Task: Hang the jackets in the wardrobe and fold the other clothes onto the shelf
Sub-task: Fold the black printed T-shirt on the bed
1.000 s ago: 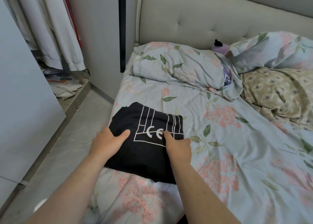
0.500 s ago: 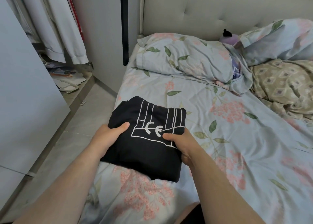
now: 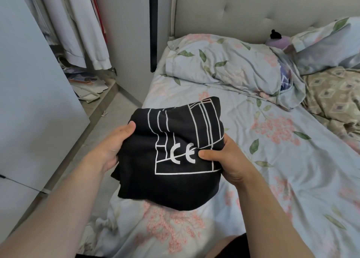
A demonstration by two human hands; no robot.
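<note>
I see folded shirt over bed near corner | left hand grips its left edge | right hand grips right edge, thumb on print

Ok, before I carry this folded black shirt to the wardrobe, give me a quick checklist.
1. Grip: left hand and right hand hold the black shirt by its sides: ok.
2. Fold: upper part buckled, lower edge sagging: not ok.
3. Floor path: small clip lying on it: not ok.
4. Wardrobe door: open, hanging garments visible: ok.
5. Free shelf space: not in view: cannot tell.
</note>
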